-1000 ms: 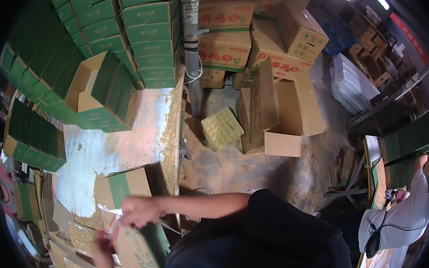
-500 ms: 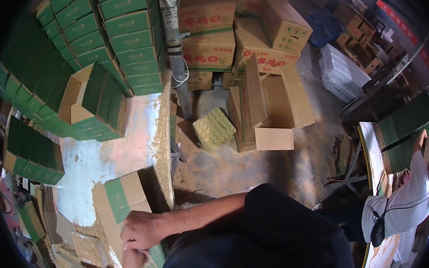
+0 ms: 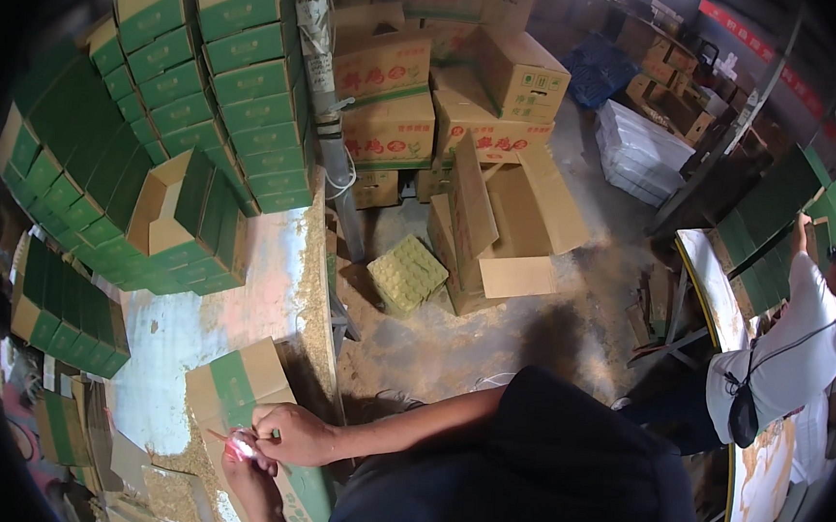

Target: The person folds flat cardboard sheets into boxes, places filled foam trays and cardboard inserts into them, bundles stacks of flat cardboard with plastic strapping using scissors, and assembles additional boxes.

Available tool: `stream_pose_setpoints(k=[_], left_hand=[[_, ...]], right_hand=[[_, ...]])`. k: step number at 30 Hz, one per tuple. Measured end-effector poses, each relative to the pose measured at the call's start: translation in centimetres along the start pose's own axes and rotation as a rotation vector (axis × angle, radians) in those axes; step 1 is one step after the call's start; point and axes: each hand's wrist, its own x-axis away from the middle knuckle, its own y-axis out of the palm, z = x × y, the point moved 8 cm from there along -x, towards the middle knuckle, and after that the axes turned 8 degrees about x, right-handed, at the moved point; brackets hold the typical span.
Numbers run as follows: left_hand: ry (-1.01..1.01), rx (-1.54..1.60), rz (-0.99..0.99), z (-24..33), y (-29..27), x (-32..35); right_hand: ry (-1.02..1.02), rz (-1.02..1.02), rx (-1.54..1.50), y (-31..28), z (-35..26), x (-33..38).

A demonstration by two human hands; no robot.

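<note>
Both hands meet over a flat brown carton with a green band [image 3: 231, 381], which lies on the table at the lower left. My left hand [image 3: 255, 482] is closed around a small shiny pink-and-white thing [image 3: 244, 446], too blurred to name. Right against it, my right hand [image 3: 297, 435] has its fingers bent into a pinch; what they grip, if anything, is hidden. The carton's green lower part shows beneath my right wrist.
Green cartons [image 3: 256, 85] stand in tall stacks on the worktable [image 3: 278, 251]. Beyond a metal post [image 3: 319, 80] are brown boxes, an open carton [image 3: 528, 211] and yellowish egg trays [image 3: 407, 275] on the floor. At the right, another person [image 3: 778, 374] handles green cartons at a second table.
My hands have shifted, and the shiny pink-and-white thing now shows between them. My right hand has moved slightly right. The other person's arm has moved a little; the view has tilted.
</note>
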Motion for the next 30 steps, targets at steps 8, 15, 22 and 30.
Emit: stream_pose_setpoints(k=[8,15,22,30], left_hand=[[0.179,-0.753,-0.007,-5.7,-1.7,0.8],[-0.250,-0.222,-0.060,-9.0,0.2,0.8],[-0.353,-0.338,-0.006,-13.1,3.0,-3.8],[-0.651,0.188,-0.074,-16.1,12.4,-8.2]], right_hand=[[0.236,-0.130,-0.272,2.1,3.1,1.1],[0.174,0.027,-0.093,-0.8,7.4,-1.6],[0.010,-0.089,0.160,-6.8,8.5,-3.2],[-0.420,0.086,0.083,-15.3,7.8,-2.9]])
